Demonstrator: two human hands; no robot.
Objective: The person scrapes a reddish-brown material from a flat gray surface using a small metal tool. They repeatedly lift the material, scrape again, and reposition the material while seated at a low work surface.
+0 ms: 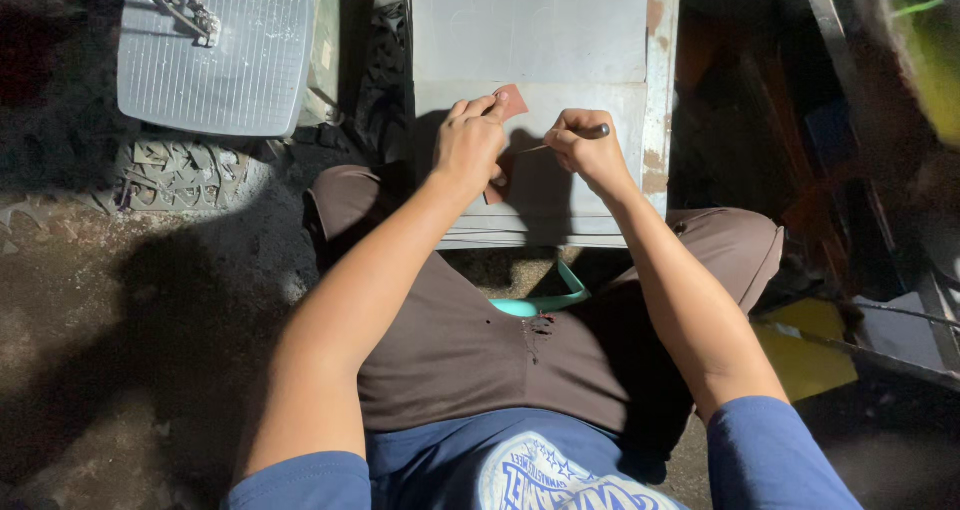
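**Two hands at work on a small leather piece**

Over on the far left we see a pale grey ribbed panel [215, 55] lying on the dark, gritty floor [110, 320], with black tyre tread [185, 175] beside it. Moving right, our left hand [467, 150] lies palm down on the grey metal tabletop [560, 30], its fingers curled and pressing a small reddish-brown leather piece [513, 99] flat; the piece shows past the fingertips and again under the heel of the hand, near the front edge of the tabletop. Just beside it, our right hand [587, 150] is closed in a fist round a thin awl-like tool [570, 138], whose dark handle sticks out to the right while the fine metal tip points left toward the leather. Below the tabletop, brown shorts [450, 350] cover our knees, and a turquoise sandal [545, 298] shows between them. Farther right sits a yellow sheet [810, 355] in shadow.
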